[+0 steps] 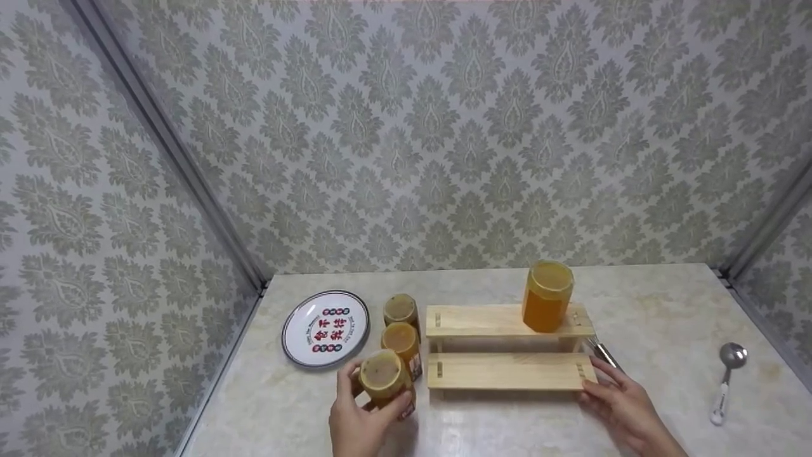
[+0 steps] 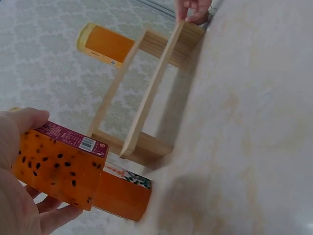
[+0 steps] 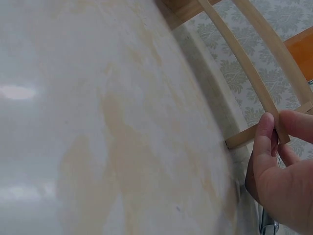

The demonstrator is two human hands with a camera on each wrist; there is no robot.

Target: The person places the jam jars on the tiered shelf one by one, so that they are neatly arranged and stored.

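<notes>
My left hand (image 1: 356, 416) grips a jar (image 1: 383, 373) with a pale lid and orange filling. In the left wrist view black seeds dot this jar (image 2: 61, 166), which tilts clear of the table and carries a dark red label with a barcode. Just behind it stand an orange jar (image 1: 399, 341) and a darker-topped jar (image 1: 400, 309), left of the rack. The two-tier wooden rack (image 1: 507, 371) has its lower board's right end pinched between the thumb and fingers of my right hand (image 1: 625, 409). One more orange jar (image 1: 545, 304) stands upright on the upper board, toward the right.
A white plate (image 1: 293, 344) with a dark rim and red lettering lies at the left. At the far right is a metal spoon (image 1: 733, 357) with a white handle. A metal-handled utensil (image 1: 604, 353) sits partly hidden behind the rack's right end. Patterned walls border the table.
</notes>
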